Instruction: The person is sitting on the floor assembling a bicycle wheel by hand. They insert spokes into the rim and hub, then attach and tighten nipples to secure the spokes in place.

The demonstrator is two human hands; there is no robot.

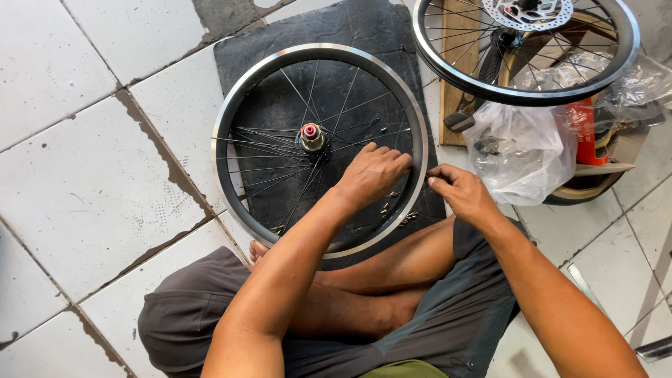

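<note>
Wheel in hand: a spoked bicycle wheel [320, 150] with a silver-edged black rim, lying flat on the floor in the middle of the scene, just beyond the person's crossed legs.
Hub: a metal hub [312, 137] with a pink centre, standing at the middle of the wheel, spokes fanning out from it to the rim.
Mat: a dark rubber mat [364, 35] under the wheel, reaching to the far edge of the view.
Left hand: the left hand [372, 175] lies inside the wheel at its right side, fingers curled down against the inner face of the rim and the spokes there; what it grips under the fingers cannot be told.
Right hand: the right hand [462, 192] sits just outside the rim on the right, thumb and fingertips pinched together at the rim's edge on something too small to make out.
Loose parts: a few small metal pieces [407, 219] scattered on the mat near the rim, between the two hands and the legs.
Second wheel: another black-rimmed wheel [525, 45] with a silver disc rotor [526, 14], far right, resting over other goods.
Plastic bag: a clear crumpled bag [521, 150] just right of the right hand, below the second wheel.
Red packet: a red item [582, 133] seen behind the bag.
Wooden board: a plank [458, 70] on the far side, partly under the second wheel.
Floor: pale tiles [70, 175] with worn dark joints.
</note>
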